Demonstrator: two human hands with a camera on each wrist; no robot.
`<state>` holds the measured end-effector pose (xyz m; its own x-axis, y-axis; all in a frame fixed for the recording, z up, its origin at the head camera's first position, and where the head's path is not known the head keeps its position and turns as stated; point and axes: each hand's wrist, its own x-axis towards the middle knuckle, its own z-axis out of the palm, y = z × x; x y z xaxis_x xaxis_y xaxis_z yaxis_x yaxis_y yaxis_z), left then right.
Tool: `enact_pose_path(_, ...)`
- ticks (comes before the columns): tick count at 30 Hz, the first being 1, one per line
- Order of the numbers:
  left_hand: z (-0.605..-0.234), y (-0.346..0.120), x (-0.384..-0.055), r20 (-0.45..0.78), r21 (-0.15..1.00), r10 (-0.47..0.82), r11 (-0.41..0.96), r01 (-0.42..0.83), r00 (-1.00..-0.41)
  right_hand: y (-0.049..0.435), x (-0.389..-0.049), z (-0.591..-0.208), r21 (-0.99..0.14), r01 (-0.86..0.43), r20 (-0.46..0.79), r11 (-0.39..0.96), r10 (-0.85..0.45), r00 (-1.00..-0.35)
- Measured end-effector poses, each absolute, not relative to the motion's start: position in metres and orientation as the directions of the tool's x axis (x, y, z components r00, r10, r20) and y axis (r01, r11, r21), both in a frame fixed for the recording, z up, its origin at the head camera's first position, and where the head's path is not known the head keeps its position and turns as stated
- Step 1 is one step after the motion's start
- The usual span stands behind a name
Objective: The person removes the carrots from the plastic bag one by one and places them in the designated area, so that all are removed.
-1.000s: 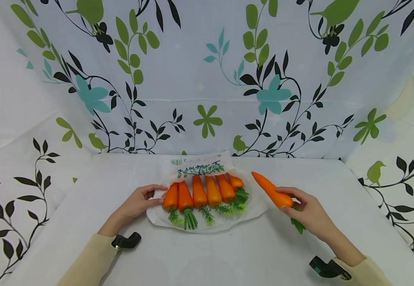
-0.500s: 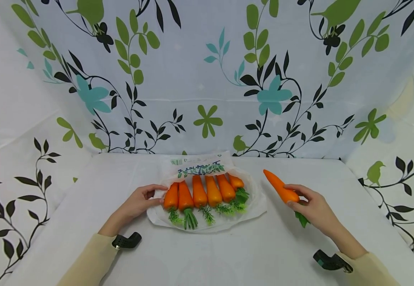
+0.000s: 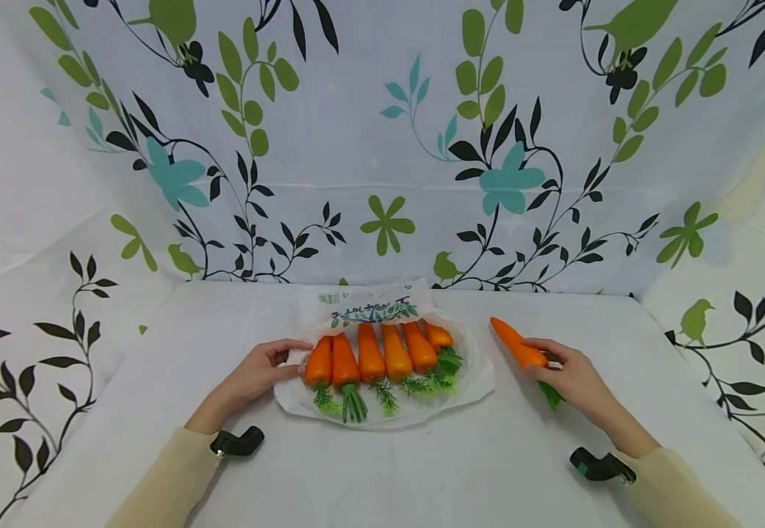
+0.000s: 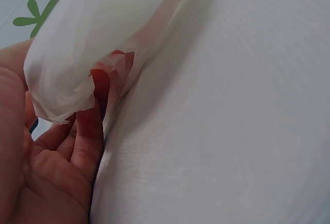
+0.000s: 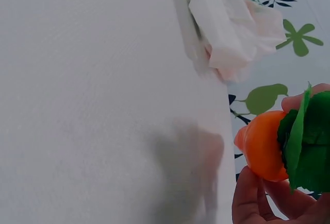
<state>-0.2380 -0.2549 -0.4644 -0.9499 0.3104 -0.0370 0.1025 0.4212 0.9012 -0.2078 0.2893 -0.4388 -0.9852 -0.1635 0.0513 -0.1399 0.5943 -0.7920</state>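
Several orange toy carrots [image 3: 371,356] with green tops lie side by side in a white plastic bag [image 3: 477,389], its printed end folded over their tips. At the bag's left edge my left hand [image 3: 260,374] holds the plastic beside the leftmost carrot [image 3: 319,361]. In the left wrist view, the bag's crumpled edge [image 4: 62,80] lies between thumb and fingers. To the right of the bag, my right hand [image 3: 573,375] grips a single toy carrot [image 3: 507,339] near its leafy end, tip pointing up and left. Its green leaves [image 5: 314,147] face the right wrist camera.
The white table [image 3: 415,477] ends at a hanging cloth [image 3: 329,147] printed with leaves, birds and flowers. Black wrist cameras [image 3: 238,441] sit at both sleeves. A shadow [image 5: 185,172] falls on the surface beside the right hand.
My right hand has carried the toy carrot rightward, away from the bag, ending a little tilted from before. My left hand has stayed at the bag's edge, and the head view has shifted slightly.
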Motion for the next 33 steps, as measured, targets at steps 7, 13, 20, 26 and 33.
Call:
enact_pose_path(7,-0.467,-0.254,-0.242,-0.035,0.902,0.319,0.418,0.107,-0.947,0.283,-0.221,-0.452,-0.756,-0.120,0.028,0.643,-0.152,-0.988)
enact_pose_path(13,-0.468,-0.253,-0.243,-0.032,0.903,0.323,0.415,0.111,-0.946,0.275,-0.228,-0.455,-0.746,-0.122,0.018,0.655,-0.163,-0.986)
enact_pose_path(20,-0.463,-0.252,-0.239,-0.038,0.897,0.307,0.430,0.103,-0.951,0.268,-0.231,-0.454,-0.745,-0.118,-0.002,0.657,-0.179,-0.984)
enact_pose_path(26,-0.462,-0.254,-0.238,-0.030,0.889,0.316,0.443,0.119,-0.948,0.258,-0.231,-0.452,-0.726,-0.091,-0.032,0.681,-0.165,-0.986)
enact_pose_path(33,-0.465,-0.255,-0.240,-0.031,0.883,0.313,0.453,0.120,-0.949,0.253,-0.228,-0.452,-0.738,-0.035,-0.080,0.674,-0.139,-0.987)
